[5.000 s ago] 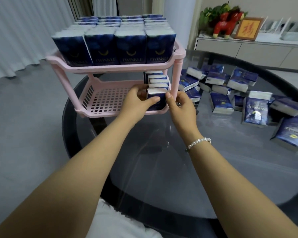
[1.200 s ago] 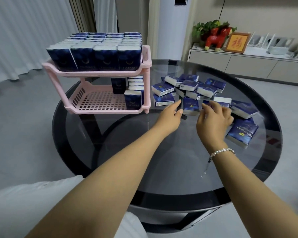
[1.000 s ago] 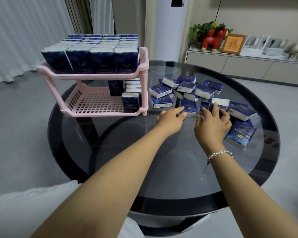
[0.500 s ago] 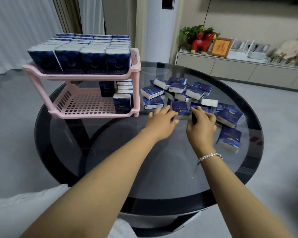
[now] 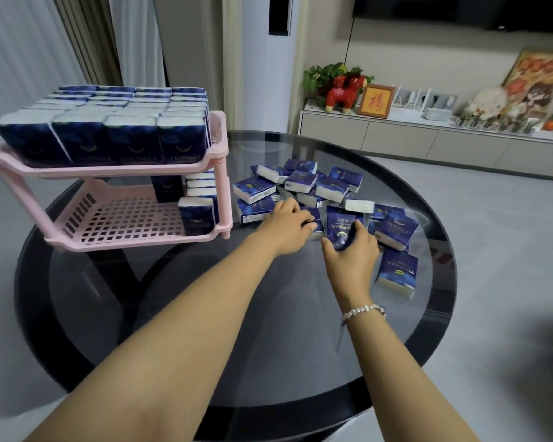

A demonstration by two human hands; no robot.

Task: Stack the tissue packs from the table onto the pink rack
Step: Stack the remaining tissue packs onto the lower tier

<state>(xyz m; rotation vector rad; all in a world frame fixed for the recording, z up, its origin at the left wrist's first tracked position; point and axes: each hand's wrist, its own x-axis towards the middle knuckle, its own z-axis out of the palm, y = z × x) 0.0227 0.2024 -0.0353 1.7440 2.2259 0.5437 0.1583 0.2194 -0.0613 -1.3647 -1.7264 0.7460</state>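
Head view: a person's two bare hands at a heap of tissue packs, pink rack to the left
Pink rack (image 5: 109,242): moulded plastic, two tiers, bottom tray a square grid; top tier packed with upright packs, lower tier holding only one short row (image 5: 198,215) against its right post
Table (image 5: 205,314): round, smoked glass, glossy, dark rim
Change at left hand (image 5: 284,226): a moment ago it lay flat beside the heap; now its fingers are curled over a low-lying pack (image 5: 313,223), gripping it as far as shows
Change at right hand (image 5: 353,255): half a second ago it was only reaching in; now thumb and fingers are clamped round a pack stood on end (image 5: 340,229), printed face toward the camera
Meaning for the task: both hands look loaded for the next trip; my guess is these two go next into the lower tier
Loose packs (image 5: 300,189): soft blue film wrappers, white tissue edges showing, small flat blocks, lying tumbled right of the rack
Outlying pack (image 5: 396,272): flat on the glass, apart from the heap, near the right rim
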